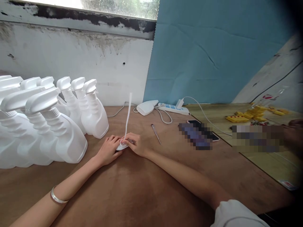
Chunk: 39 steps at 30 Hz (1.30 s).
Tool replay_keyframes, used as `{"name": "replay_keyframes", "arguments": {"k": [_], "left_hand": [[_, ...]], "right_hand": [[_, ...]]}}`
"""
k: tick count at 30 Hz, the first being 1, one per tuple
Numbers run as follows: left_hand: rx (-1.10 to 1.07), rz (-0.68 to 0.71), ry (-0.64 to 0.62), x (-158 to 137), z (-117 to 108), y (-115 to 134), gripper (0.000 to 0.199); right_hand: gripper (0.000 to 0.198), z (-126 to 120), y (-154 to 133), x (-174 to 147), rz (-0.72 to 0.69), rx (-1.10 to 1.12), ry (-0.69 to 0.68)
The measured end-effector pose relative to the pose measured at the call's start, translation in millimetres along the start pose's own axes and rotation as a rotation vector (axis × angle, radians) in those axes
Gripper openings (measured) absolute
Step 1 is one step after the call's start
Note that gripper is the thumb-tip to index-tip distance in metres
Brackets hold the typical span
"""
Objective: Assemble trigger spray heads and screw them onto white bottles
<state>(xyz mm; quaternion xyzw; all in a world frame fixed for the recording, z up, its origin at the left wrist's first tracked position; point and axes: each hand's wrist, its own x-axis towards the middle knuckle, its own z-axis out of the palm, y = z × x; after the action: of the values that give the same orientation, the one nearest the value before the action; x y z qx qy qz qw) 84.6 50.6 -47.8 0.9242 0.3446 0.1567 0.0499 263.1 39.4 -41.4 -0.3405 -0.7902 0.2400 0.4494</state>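
A white spray head (121,146) lies upside down on the brown table, its thin white dip tube (128,117) standing up and leaning slightly right. My left hand (109,151) is closed around the spray head from the left side. My right hand (136,143) pinches at the foot of the tube, with the thumb against the head's collar. Between them the hands hide most of the spray head. Left of my hands stand several white spray bottles (71,138) with their heads on. A small screwdriver (155,133) rests on the table to the right.
Against the wall are a white rounded object (146,107) beside a cable and a power strip (174,108) with a plugged charger. Phones (216,137), partly blurred, lie to the right. Yellow parts (251,115) and another person's hand (293,135) are at the far right.
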Motion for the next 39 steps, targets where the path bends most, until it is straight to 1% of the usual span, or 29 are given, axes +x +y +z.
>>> {"name": "replay_keyframes", "arguments": {"k": [6,9,12,14,15,16,17,19,21,22,27,32,35,39], "left_hand": [[-0.011,-0.008,-0.002,-1.1,0.2,-0.6,0.025],[-0.010,-0.008,-0.006,-1.2,-0.3,-0.5,0.026],[-0.002,-0.011,-0.008,-0.9,-0.8,0.0,0.026],[0.005,-0.014,-0.010,-0.6,-1.2,0.4,0.025],[0.008,-0.015,-0.011,-0.5,-1.4,0.5,0.024],[0.011,-0.015,-0.012,-0.4,-1.6,0.7,0.024],[0.013,-0.015,-0.013,-0.3,-1.8,0.9,0.024],[0.014,-0.013,-0.012,-0.2,-2.1,1.1,0.025],[0.013,-0.012,-0.009,-0.3,-2.2,1.2,0.026],[0.012,-0.011,-0.009,-0.3,-2.1,1.2,0.025],[0.011,-0.015,-0.007,-0.4,-1.3,0.7,0.028],[0.006,-0.021,0.002,-0.3,-0.6,0.1,0.028],[0.000,-0.023,0.006,-0.3,-0.7,0.1,0.028],[-0.005,-0.026,0.003,-0.6,-0.6,-0.3,0.028]], "right_hand": [[0.022,-1.1,-3.5,-2.2,0.034,0.026,0.003],[0.028,-2.6,-5.6,-3.5,0.054,0.088,0.013],[0.033,-0.4,-0.8,-3.8,0.059,0.179,0.002],[0.033,3.1,8.9,-2.1,0.116,0.236,0.069],[0.034,4.8,15.6,-0.5,0.174,0.231,0.137],[0.034,6.0,23.2,1.4,0.252,0.181,0.214],[0.034,6.4,31.3,3.4,0.342,0.083,0.277],[0.028,4.3,47.0,6.9,0.425,-0.026,0.316],[0.027,-1.3,59.5,8.6,0.470,-0.127,0.312],[0.031,-4.9,64.1,8.9,0.485,-0.181,0.296],[0.060,-19.9,76.2,11.2,0.565,-0.441,0.227],[0.086,-30.7,95.1,26.2,0.716,-0.657,0.216],[0.093,-37.3,108.9,38.5,0.786,-0.745,0.197],[0.095,-43.9,121.8,52.6,0.837,-0.817,0.183]]}}
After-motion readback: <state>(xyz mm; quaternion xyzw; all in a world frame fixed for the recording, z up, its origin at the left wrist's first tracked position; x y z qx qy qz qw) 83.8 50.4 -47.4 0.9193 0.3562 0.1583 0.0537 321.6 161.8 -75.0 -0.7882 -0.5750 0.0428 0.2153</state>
